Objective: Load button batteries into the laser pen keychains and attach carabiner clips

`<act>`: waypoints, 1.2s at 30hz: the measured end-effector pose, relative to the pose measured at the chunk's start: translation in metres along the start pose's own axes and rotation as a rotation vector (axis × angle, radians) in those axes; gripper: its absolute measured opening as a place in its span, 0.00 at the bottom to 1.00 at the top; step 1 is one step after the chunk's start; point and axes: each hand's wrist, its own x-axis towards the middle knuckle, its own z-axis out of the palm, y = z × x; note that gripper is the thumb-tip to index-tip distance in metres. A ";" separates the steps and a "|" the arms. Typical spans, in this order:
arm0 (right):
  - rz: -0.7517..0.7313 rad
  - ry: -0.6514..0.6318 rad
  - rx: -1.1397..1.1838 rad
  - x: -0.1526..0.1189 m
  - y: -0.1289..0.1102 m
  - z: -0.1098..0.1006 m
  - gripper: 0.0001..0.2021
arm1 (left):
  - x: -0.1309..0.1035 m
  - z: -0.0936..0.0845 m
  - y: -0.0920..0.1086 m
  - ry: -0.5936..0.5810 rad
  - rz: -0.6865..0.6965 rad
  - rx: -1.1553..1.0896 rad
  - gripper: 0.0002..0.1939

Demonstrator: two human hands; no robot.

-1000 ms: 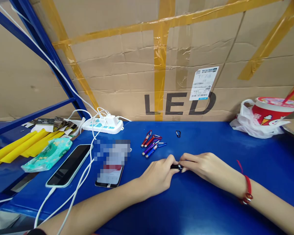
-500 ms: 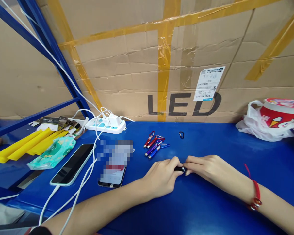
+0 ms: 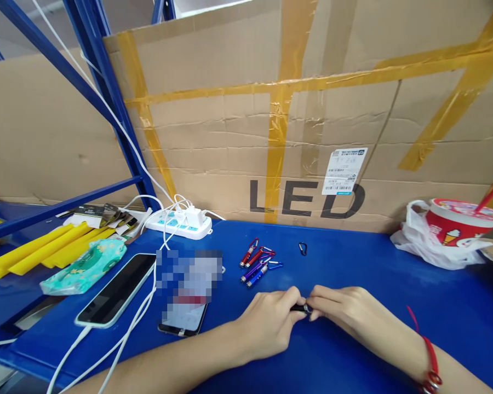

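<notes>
A short black keychain flashlight (image 3: 299, 308) with a silvery ring near its end is held low over the blue table. My left hand (image 3: 269, 320) wraps its fingers around the body. At the ringed end, the fingertips of my right hand (image 3: 345, 309) pinch together, and the exact grip is partly hidden. Beyond my hands a black carabiner clip (image 3: 303, 248) lies alone. To its left rest several small flashlights with clips, among them a red flashlight (image 3: 254, 257), a purple flashlight (image 3: 251, 271) and a blue flashlight (image 3: 257, 276).
Left of my hands lie a partly blurred phone (image 3: 189, 306) and a phone on a charging cable (image 3: 117, 290). A white power strip (image 3: 181, 223), a tissue pack (image 3: 84, 265) and yellow strips (image 3: 45, 249) are farther left. A red cup (image 3: 456, 224) in a plastic bag stands right, before a cardboard box (image 3: 213, 142).
The camera view has tilted up, so everything sits lower in the picture. Both hands stay at the black flashlight with nearly the same grip.
</notes>
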 end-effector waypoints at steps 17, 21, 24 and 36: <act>-0.036 0.049 -0.066 0.002 -0.002 -0.010 0.22 | -0.001 0.000 0.000 0.042 0.022 0.008 0.03; -0.040 0.053 -0.068 0.001 -0.001 -0.010 0.23 | -0.001 0.001 -0.001 0.039 0.031 0.021 0.03; -0.021 0.022 -0.041 0.002 0.000 -0.009 0.24 | -0.002 0.001 -0.002 0.020 0.024 0.045 0.03; -0.043 0.108 -0.018 -0.001 0.005 -0.008 0.20 | -0.002 0.000 0.000 -0.008 0.004 0.047 0.03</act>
